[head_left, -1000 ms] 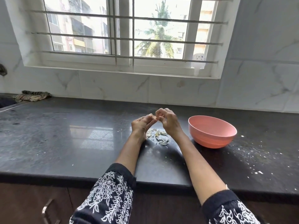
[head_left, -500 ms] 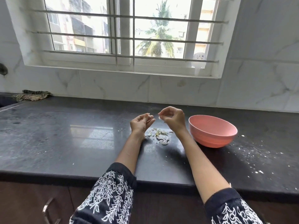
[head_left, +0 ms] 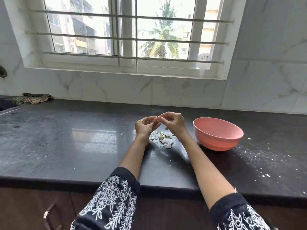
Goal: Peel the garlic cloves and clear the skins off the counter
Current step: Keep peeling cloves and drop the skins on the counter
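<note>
My left hand (head_left: 144,127) and my right hand (head_left: 174,122) meet above the dark counter (head_left: 83,146), fingertips touching around a small pale garlic clove (head_left: 156,120). Both hands pinch it; most of the clove is hidden by the fingers. Below the hands, a small heap of papery garlic skins (head_left: 163,140) lies on the counter. A pink bowl (head_left: 217,133) stands just right of my right wrist; its inside is not visible from here.
White crumbs and flecks (head_left: 259,163) are scattered over the counter's right part. A striped cloth (head_left: 31,99) lies at the far left by the wall. A window with bars (head_left: 126,37) is behind. A drawer handle (head_left: 49,216) sits below the counter edge.
Half a second ago my hands were slightly apart, the right one pulling away toward the bowl. Now the right hand has come back and the fingertips meet again on the clove.
</note>
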The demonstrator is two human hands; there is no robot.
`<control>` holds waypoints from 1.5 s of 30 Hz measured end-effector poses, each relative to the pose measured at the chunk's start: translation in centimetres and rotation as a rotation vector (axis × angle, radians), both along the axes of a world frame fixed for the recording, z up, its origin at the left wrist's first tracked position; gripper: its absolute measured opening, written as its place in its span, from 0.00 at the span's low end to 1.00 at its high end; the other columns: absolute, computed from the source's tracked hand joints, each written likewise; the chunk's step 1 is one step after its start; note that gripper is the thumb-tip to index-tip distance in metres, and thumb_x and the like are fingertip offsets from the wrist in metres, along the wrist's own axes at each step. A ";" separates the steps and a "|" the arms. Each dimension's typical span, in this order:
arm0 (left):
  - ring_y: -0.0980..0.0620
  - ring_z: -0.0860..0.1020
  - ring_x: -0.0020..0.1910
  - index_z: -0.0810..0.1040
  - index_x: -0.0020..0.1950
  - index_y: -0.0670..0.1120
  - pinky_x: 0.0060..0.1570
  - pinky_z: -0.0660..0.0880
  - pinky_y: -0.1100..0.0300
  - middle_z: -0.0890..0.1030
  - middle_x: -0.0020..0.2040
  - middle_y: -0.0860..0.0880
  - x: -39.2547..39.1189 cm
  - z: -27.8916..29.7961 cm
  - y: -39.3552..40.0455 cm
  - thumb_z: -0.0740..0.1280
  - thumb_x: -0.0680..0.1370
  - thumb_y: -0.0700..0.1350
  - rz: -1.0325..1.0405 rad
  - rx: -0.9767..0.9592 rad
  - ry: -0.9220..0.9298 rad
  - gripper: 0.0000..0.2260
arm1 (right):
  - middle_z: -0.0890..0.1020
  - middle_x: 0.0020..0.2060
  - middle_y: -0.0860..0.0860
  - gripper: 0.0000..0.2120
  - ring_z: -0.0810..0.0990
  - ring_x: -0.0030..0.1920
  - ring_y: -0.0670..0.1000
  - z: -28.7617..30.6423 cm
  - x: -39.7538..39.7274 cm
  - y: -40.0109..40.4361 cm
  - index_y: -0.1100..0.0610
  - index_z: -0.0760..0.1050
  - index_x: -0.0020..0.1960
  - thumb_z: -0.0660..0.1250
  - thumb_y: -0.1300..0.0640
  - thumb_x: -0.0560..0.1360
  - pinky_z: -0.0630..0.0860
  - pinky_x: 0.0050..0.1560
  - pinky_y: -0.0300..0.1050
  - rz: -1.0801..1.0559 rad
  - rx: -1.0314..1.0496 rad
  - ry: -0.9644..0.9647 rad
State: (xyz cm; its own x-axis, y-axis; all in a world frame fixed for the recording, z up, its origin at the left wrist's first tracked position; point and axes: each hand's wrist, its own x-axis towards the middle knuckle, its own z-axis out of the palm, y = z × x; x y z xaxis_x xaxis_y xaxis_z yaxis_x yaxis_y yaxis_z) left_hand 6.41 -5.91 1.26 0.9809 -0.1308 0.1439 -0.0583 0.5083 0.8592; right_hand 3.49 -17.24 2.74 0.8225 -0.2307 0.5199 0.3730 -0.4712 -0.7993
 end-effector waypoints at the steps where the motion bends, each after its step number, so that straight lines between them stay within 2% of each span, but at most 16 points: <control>1: 0.51 0.81 0.35 0.78 0.40 0.37 0.40 0.80 0.64 0.80 0.37 0.42 -0.1 0.0 0.0 0.70 0.72 0.32 0.008 0.031 -0.043 0.03 | 0.82 0.34 0.52 0.02 0.78 0.33 0.49 0.0 0.0 0.0 0.58 0.82 0.41 0.73 0.59 0.70 0.77 0.29 0.43 0.005 -0.012 0.002; 6: 0.55 0.82 0.34 0.80 0.38 0.40 0.38 0.79 0.64 0.82 0.35 0.46 -0.2 0.0 0.2 0.72 0.70 0.33 0.099 0.153 -0.220 0.04 | 0.82 0.34 0.54 0.04 0.77 0.34 0.48 0.0 -0.1 -0.3 0.61 0.82 0.43 0.71 0.61 0.72 0.73 0.28 0.36 0.074 0.067 0.021; 12: 0.55 0.81 0.33 0.80 0.40 0.38 0.39 0.79 0.63 0.82 0.35 0.44 -0.2 -0.1 0.2 0.72 0.70 0.31 0.173 0.228 -0.295 0.03 | 0.80 0.29 0.45 0.05 0.77 0.31 0.40 0.0 -0.2 -0.3 0.56 0.80 0.40 0.69 0.62 0.73 0.75 0.31 0.36 0.158 0.176 0.061; 19: 0.58 0.80 0.30 0.80 0.39 0.39 0.37 0.79 0.65 0.81 0.33 0.46 0.1 -0.3 0.1 0.71 0.70 0.30 0.207 0.289 -0.348 0.04 | 0.80 0.30 0.49 0.04 0.77 0.27 0.45 -0.1 0.4 -0.3 0.60 0.80 0.40 0.68 0.64 0.73 0.77 0.34 0.43 0.040 -0.005 0.000; 23: 0.57 0.81 0.31 0.80 0.37 0.40 0.38 0.80 0.63 0.81 0.31 0.50 0.2 -0.4 -0.1 0.71 0.70 0.29 0.190 0.275 -0.341 0.07 | 0.79 0.28 0.48 0.06 0.76 0.25 0.42 -0.2 0.4 0.0 0.59 0.79 0.38 0.67 0.65 0.73 0.75 0.32 0.37 -0.021 -0.048 -0.033; 26: 0.55 0.81 0.32 0.80 0.37 0.41 0.39 0.80 0.62 0.82 0.33 0.47 0.1 -0.2 -0.1 0.70 0.70 0.29 0.151 0.210 -0.283 0.08 | 0.79 0.29 0.49 0.05 0.75 0.27 0.47 -0.1 0.4 0.1 0.60 0.79 0.39 0.66 0.65 0.73 0.75 0.34 0.41 0.013 -0.010 -0.022; 30: 0.54 0.82 0.34 0.79 0.39 0.39 0.39 0.80 0.63 0.81 0.34 0.45 -0.2 0.0 -0.1 0.68 0.72 0.29 0.066 0.098 -0.212 0.06 | 0.77 0.29 0.51 0.06 0.72 0.28 0.48 -0.1 0.2 0.1 0.61 0.78 0.39 0.65 0.66 0.74 0.71 0.34 0.41 0.066 0.116 0.004; 34: 0.56 0.82 0.33 0.77 0.40 0.39 0.39 0.79 0.65 0.80 0.36 0.43 -0.1 0.1 -0.3 0.66 0.74 0.30 0.030 0.091 -0.197 0.06 | 0.78 0.31 0.54 0.05 0.72 0.29 0.48 -0.1 0.2 0.0 0.65 0.78 0.41 0.65 0.66 0.74 0.71 0.34 0.41 0.077 0.162 0.022; 45: 0.58 0.81 0.30 0.74 0.42 0.41 0.38 0.79 0.68 0.79 0.39 0.45 -0.1 0.2 -0.1 0.61 0.78 0.31 0.108 0.035 -0.143 0.08 | 0.76 0.28 0.50 0.06 0.71 0.25 0.43 -0.2 0.4 0.0 0.70 0.78 0.43 0.66 0.66 0.74 0.71 0.32 0.36 0.086 0.191 0.022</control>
State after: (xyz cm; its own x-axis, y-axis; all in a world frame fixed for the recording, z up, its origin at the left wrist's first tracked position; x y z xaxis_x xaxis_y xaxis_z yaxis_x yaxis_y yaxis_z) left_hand 6.31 -6.03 1.48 0.9595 -0.0334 0.2798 -0.2334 0.4624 0.8554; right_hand 3.88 -17.25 2.58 0.8539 -0.2519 0.4554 0.3870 -0.2777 -0.8793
